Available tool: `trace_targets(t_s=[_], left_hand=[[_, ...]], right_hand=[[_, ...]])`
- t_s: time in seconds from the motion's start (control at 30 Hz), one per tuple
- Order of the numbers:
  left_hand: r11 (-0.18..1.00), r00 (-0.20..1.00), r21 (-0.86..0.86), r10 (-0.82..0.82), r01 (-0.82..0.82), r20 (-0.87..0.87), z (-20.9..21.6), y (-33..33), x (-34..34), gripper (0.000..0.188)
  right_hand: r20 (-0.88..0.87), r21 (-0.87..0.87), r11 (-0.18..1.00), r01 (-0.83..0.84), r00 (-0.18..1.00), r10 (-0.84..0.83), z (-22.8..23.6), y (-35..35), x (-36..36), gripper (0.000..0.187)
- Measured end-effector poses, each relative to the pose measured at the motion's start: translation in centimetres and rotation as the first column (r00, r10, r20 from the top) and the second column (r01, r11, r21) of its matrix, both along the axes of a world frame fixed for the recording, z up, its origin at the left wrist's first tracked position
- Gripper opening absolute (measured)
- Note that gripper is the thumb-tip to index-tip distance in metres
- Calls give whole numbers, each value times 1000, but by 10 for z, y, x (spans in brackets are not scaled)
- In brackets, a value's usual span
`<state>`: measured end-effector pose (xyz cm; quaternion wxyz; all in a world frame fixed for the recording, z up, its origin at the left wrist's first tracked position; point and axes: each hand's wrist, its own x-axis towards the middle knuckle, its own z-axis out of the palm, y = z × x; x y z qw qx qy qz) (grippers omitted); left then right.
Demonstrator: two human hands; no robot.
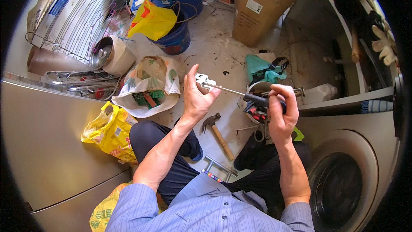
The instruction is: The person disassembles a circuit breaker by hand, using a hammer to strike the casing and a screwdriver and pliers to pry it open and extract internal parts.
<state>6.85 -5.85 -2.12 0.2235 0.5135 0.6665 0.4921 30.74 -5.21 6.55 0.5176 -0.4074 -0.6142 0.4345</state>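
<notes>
My left hand (195, 102) is raised in front of me, its thumb and fingers closed round a small white block-like fitting (205, 78). A screwdriver (256, 99) with a black handle is gripped in my right hand (283, 118). Its metal shaft runs leftward, with the tip against or just at the white fitting; the exact contact is too small to make out. Below the hands, a claw hammer (219, 138) with a wooden handle lies on the floor between my legs. Partly hidden beneath my right hand stands a container of hand tools (257, 87).
A white patterned bag (148, 103) and a yellow bag (113, 133) sit at my left. Blue buckets (174, 41) and a cardboard box (259, 10) stand farther off. A front-loading washing machine (343, 176) is close on my right. A metal bar handle (219, 166) lies near my lap.
</notes>
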Motion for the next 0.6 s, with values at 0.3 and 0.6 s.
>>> trace_targets(t_s=[0.3, 0.6], left_hand=[[995, 949, -23, -86, 98, 302, -16, 4, -4, 87], [982, 679, -53, -85, 180, 729, 2, 2, 1, 86]], right_hand=[[76, 127, 992, 4, 997, -13, 5, 2, 1, 9], [45, -33, 984, 172, 984, -171, 0, 11, 15, 8]])
